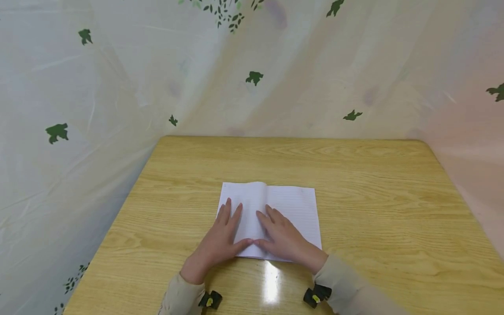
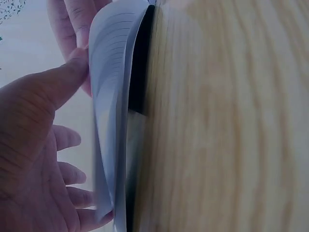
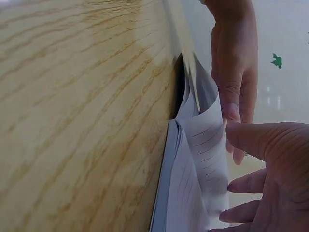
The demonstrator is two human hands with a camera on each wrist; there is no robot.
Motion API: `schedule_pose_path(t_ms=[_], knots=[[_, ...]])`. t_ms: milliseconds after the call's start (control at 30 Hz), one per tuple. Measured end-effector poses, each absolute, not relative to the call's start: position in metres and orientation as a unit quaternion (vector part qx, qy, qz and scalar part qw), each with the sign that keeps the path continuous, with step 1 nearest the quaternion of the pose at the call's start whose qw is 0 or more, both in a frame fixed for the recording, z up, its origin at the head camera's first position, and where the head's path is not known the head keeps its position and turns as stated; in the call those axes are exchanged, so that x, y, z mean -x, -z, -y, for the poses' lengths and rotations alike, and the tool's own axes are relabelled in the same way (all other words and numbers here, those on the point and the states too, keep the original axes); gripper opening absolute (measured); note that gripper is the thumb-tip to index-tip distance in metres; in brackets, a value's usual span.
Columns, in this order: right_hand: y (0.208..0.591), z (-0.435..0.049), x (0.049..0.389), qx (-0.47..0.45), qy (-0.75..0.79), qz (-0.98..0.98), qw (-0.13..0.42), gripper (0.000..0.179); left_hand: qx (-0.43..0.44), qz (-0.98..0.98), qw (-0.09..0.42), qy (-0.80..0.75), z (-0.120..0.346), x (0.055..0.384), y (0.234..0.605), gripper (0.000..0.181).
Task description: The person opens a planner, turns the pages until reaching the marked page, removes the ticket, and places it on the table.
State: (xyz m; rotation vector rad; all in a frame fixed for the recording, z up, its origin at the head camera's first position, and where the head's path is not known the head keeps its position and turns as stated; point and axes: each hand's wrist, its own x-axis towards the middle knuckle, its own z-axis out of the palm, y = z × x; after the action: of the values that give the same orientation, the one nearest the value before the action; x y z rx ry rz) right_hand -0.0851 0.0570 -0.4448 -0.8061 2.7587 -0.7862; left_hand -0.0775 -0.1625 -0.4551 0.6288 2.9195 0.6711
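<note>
An open notebook (image 1: 293,205) with lined white pages lies on the wooden table. Spread over its left page is my left hand (image 1: 222,236), fingers apart and fairly straight. My right hand (image 1: 281,236) rests near the middle fold, its fingertips on the raised page beside the spine. Both thumbs meet at the lower part of the page. Seen from the left wrist, the notebook's pages (image 2: 113,63) bulge upward over a dark cover. From the right wrist, a curved page (image 3: 207,150) arches up near the fold, with the fingertips of my right hand (image 3: 270,179) at it.
The wooden table (image 1: 374,210) reaches back to a pale curtain (image 1: 299,52) printed with green birds and leaves. Both sleeves carry a small dark strap piece (image 1: 210,299) near the wrist. A bright light reflection (image 1: 271,282) shows on the table before the notebook.
</note>
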Motion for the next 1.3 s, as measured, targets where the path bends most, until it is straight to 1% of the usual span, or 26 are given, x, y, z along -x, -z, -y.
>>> schedule_pose_path(t_ms=[233, 533, 700, 967, 1133, 1300], knots=[[0.447, -0.059, 0.086, 0.287, 0.226, -0.926, 0.097, 0.065, -0.233, -0.957, 0.033, -0.171, 0.161, 0.078, 0.456, 0.089], [0.450, -0.069, 0.089, 0.338, 0.202, -0.915, 0.083, 0.057, -0.270, -0.953, 0.040, -0.132, 0.159, 0.080, 0.459, 0.080], [0.452, -0.076, 0.094, 0.348, 0.226, -0.906, 0.082, 0.058, -0.271, -0.952, 0.046, -0.131, 0.158, 0.081, 0.460, 0.079], [0.453, -0.084, 0.100, 0.352, 0.251, -0.898, 0.082, 0.057, -0.260, -0.954, 0.071, -0.135, 0.158, 0.080, 0.458, 0.080], [0.452, -0.088, 0.106, 0.334, 0.244, -0.907, 0.074, 0.062, -0.257, -0.954, 0.076, -0.132, 0.157, 0.080, 0.457, 0.080], [0.452, -0.098, 0.115, 0.299, 0.215, -0.928, 0.054, 0.069, -0.255, -0.954, 0.084, -0.136, 0.157, 0.080, 0.458, 0.080]])
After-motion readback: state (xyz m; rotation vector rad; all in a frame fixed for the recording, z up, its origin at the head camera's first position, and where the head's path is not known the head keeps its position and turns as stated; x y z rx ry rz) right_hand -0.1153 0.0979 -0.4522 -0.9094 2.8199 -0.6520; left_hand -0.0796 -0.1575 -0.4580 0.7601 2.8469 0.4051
